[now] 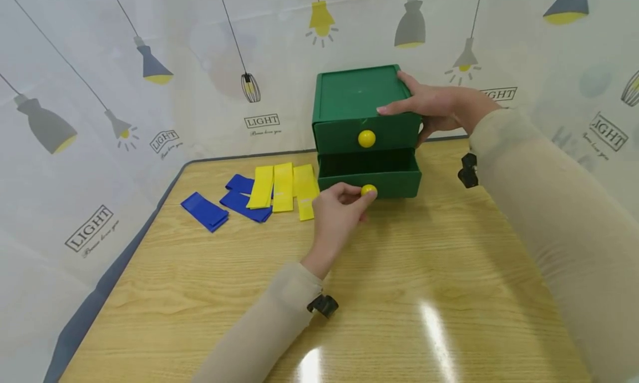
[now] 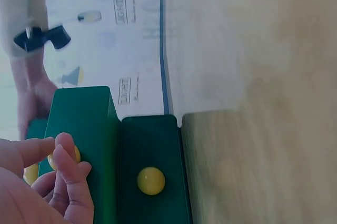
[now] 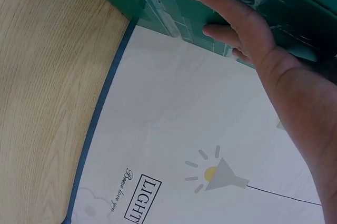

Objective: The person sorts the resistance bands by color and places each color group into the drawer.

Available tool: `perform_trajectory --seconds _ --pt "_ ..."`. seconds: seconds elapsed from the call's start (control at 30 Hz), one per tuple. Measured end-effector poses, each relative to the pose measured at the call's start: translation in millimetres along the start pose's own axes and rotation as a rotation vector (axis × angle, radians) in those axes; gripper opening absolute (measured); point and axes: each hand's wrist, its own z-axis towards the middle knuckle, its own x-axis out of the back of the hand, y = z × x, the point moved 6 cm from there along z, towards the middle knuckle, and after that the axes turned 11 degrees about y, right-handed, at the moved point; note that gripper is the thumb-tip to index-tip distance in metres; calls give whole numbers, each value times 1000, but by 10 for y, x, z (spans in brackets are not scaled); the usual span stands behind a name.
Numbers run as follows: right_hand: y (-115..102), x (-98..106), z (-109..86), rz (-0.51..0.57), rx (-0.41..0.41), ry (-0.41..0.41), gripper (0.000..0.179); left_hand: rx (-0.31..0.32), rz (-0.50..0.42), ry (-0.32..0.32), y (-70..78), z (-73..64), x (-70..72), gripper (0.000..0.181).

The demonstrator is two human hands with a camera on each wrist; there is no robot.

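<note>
A green two-drawer box (image 1: pixel 359 94) stands at the back of the table, its lower drawer (image 1: pixel 344 186) pulled partly out and its upper drawer closed. My left hand (image 1: pixel 339 216) pinches the lower drawer's yellow knob (image 1: pixel 369 191) between thumb and fingers; the left wrist view shows this pinch by the left hand (image 2: pixel 58 182) too. My right hand (image 1: pixel 434 102) rests over the box's top right edge, some fingers on the top and others along the right side. In the right wrist view, the right hand's fingers (image 3: pixel 231 13) lie against the green side wall.
Left of the box lie several folded flat yellow strips (image 1: pixel 283 187) and blue strips (image 1: pixel 204 211). The upper drawer has its own yellow knob (image 1: pixel 366 139). A printed white cloth (image 1: pixel 199 116) stands behind the wooden table (image 1: pixel 224 294).
</note>
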Motion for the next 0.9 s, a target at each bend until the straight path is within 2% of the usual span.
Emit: perform_trajectory --seconds 0.13,0.3,0.6,0.9 --pt "2 -6 1 -6 3 3 121 0 22 -53 18 -182 56 24" --pt "-2 -7 5 -13 7 6 122 -13 38 -66 23 -329 106 23" --pt "0 -34 4 -5 13 4 121 -50 81 -78 21 -379 132 22" --pt "2 -12 -14 -2 20 9 120 -75 70 -89 24 -368 115 26"
